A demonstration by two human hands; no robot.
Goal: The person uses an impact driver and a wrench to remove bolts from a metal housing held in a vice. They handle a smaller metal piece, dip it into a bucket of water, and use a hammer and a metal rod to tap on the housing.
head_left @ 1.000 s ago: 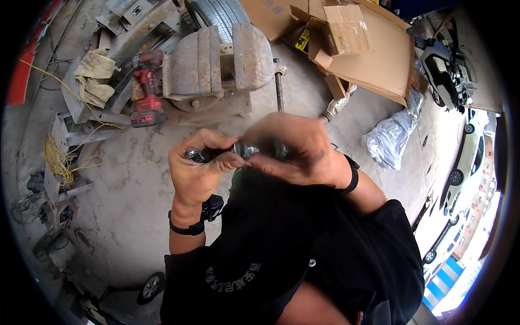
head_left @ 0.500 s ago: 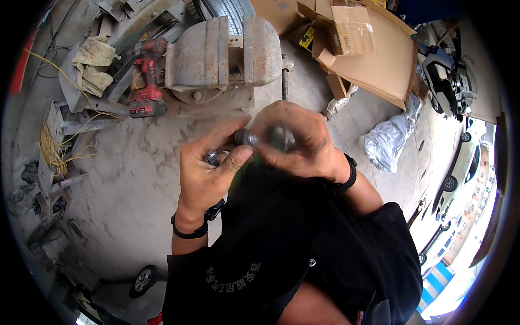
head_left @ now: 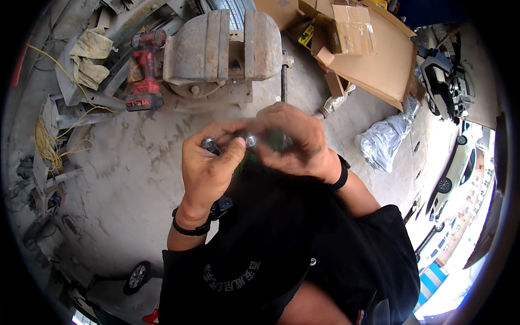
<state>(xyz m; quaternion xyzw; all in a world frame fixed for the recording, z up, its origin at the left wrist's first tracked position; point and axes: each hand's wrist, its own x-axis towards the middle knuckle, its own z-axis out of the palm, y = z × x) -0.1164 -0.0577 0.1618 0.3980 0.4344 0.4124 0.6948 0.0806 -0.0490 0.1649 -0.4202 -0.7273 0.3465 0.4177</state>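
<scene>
In front of my dark shirt, my two hands meet above the concrete floor. My left hand (head_left: pixel 208 168) is closed around a dark metal bolt (head_left: pixel 210 144), whose head shows beside the curled fingers. Past its thumb tip sits a shiny round metal piece (head_left: pixel 251 141), right where the hands come together. My right hand (head_left: pixel 298 141) curls in a ring against that spot, its fingertips smeared by motion. Whatever lies between the right fingers is hidden in the blur.
A worn bench vise (head_left: pixel 216 54) stands ahead, with a red cordless power tool (head_left: pixel 144 76) at its left. Flattened cardboard (head_left: pixel 374 76) and a silver plastic bag (head_left: pixel 382 141) lie right. A metal frame with a yellow cord (head_left: pixel 47 143) stands left; parked cars (head_left: pixel 449 173) are far right.
My right hand's fingers have shifted in a blur against the round metal piece. The bolt in my left hand has tilted a little and moved slightly up. The whole view has shifted slightly.
</scene>
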